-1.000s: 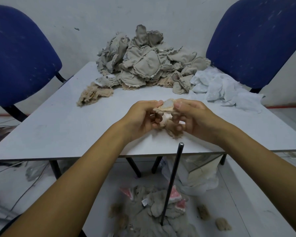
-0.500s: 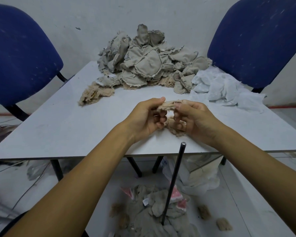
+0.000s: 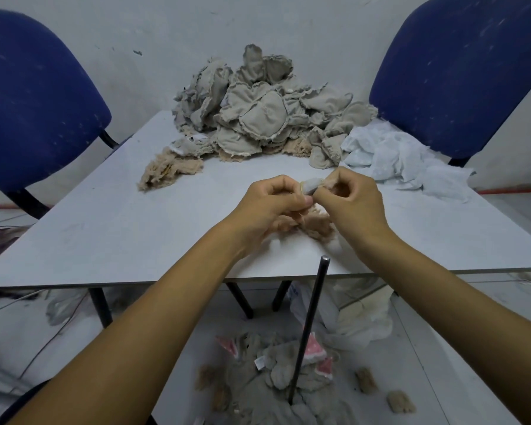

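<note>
Both hands work one small fabric piece (image 3: 313,216), grey outside and tan and fuzzy inside, held just above the white table (image 3: 111,228) near its front edge. My left hand (image 3: 269,204) pinches the left side of the piece with curled fingers. My right hand (image 3: 354,199) pinches the right side, and a grey tip of the piece sticks up between the two thumbs. The fuzzy tan part hangs below the hands and touches the table top. Most of the piece is hidden by my fingers.
A large heap of grey fabric pieces (image 3: 264,115) lies at the table's far end, with tan fuzzy scraps (image 3: 169,170) at its left and white cloth (image 3: 399,161) at its right. Two blue chairs (image 3: 34,105) flank the table. A dark metal rod (image 3: 308,329) stands in a floor pile of fabric (image 3: 276,375).
The hands have closed tighter on the piece and lifted slightly. The grey part, earlier spread flat on top, is now bunched into a small tip between the thumbs.
</note>
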A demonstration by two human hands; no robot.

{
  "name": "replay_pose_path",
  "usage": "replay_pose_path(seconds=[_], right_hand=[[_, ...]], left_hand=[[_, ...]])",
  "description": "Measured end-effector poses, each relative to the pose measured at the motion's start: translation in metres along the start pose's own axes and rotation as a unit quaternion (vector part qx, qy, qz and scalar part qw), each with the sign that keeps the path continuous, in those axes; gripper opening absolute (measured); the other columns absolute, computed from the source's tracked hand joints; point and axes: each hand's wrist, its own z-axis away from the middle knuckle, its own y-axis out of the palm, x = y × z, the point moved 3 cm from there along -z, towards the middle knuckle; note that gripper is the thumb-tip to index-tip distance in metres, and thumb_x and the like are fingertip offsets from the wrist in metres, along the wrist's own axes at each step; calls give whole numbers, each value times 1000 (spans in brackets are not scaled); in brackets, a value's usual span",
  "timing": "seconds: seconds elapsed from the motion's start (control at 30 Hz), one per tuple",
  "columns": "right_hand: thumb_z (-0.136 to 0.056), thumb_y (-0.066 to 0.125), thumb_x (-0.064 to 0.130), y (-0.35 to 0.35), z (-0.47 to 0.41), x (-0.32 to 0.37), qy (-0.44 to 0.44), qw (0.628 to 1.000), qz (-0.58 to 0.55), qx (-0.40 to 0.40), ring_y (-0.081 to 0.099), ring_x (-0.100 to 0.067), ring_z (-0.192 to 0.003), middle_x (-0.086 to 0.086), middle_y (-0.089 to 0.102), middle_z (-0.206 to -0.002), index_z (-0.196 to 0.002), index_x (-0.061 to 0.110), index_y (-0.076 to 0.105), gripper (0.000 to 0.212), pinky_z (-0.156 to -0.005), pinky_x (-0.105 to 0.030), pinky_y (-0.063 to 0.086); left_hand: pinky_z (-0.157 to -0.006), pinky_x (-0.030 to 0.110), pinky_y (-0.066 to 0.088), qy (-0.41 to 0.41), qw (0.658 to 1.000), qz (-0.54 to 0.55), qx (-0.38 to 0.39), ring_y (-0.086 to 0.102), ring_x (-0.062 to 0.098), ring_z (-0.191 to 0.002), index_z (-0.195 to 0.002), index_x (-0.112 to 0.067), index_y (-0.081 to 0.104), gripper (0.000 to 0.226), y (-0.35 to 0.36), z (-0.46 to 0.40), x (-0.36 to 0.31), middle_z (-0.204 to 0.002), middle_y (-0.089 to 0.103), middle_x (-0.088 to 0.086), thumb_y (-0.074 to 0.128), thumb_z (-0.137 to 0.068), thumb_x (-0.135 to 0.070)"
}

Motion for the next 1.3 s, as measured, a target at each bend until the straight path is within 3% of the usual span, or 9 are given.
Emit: replay_pose_path(seconds=[0.17, 0.27, 0.53, 0.67, 0.87, 0.93, 1.03, 1.13, 1.3], right_hand=[[-76, 63, 0, -2, 2, 4, -7, 999, -7, -38, 42, -18, -60, 5, 41, -57, -55, 19, 37, 38, -64, -52, 52], [-79, 63, -1, -1, 4, 5, -2, 999, -34, -11, 42, -21, -60, -1, 42, -58, -58, 19, 38, 37, -64, -57, 52], [-81, 64, 7, 5, 7, 8, -74, 997, 13, 22, 54, -17, -63, 9, 51, -63, -90, 21, 54, 20, -65, -36, 48], [-85, 62, 10, 5, 8, 5, -102, 993, 45, 36, 47, -5, -58, 11, 48, -62, -97, 27, 58, 21, -56, -21, 40], [-88, 63, 11, 0, 8, 0, -101, 992, 62, 52, 53, -10, -64, 0, 59, -77, -108, 26, 57, 25, -60, -20, 44], [-88, 63, 9, -1, 8, 1, -107, 990, 65, 70, 56, -10, -70, 5, 61, -81, -110, 26, 56, 29, -64, -22, 46], [-86, 64, 18, 0, 12, 3, -114, 984, 21, 134, 57, -4, -72, 17, 58, -86, -116, 31, 53, 35, -60, -16, 46], [-76, 59, 29, 0, 13, 4, -112, 982, 12, 151, 56, -8, -75, 12, 57, -94, -115, 34, 52, 40, -61, -14, 45], [-89, 61, 16, -7, 1, -10, -124, 950, 253, 131, 49, -14, -92, 3, 47, -104, -119, 24, 56, 31, -74, -27, 40]], left_hand=[[-66, 31, 50, 30, 998, -12, -54, 61, 19, -69, -74, -12, 64, 18, 1, -1, 1, -73, 63, 5, 78, -79, -2], [-62, 29, 48, 55, 994, -32, -92, 59, 18, -67, -73, -13, 62, 20, -1, 0, 0, -73, 62, 8, 78, -78, -1], [-53, 39, 50, 140, 954, -177, -196, 60, 20, -50, -64, -21, 47, 26, -4, 0, -4, -56, 56, 2, 64, -78, -7], [-59, 43, 51, 163, 935, -258, -183, 64, 35, -69, -69, -19, 46, 24, -2, 3, -3, -67, 60, 11, 65, -83, -14], [-62, 32, 52, 61, 997, -21, -48, 65, 24, -76, -90, -14, 54, 14, 0, 1, -3, -85, 64, 11, 67, -85, -18], [-61, 30, 55, 37, 998, 26, -46, 67, 24, -75, -95, -15, 59, 6, 1, 2, -3, -86, 67, 9, 64, -93, -13], [-81, 42, 56, 62, 993, -4, -99, 66, 28, -86, -94, -10, 68, 12, -2, 2, -5, -88, 67, 14, 66, -89, 1], [-79, 35, 56, 74, 990, -3, -117, 65, 25, -85, -90, -5, 70, 12, -4, 2, -9, -87, 67, 14, 67, -87, 5], [-80, 38, 51, 60, 995, 27, -73, 64, 20, -81, -88, -7, 70, 15, -5, 5, -11, -82, 68, 5, 63, -88, 6]])
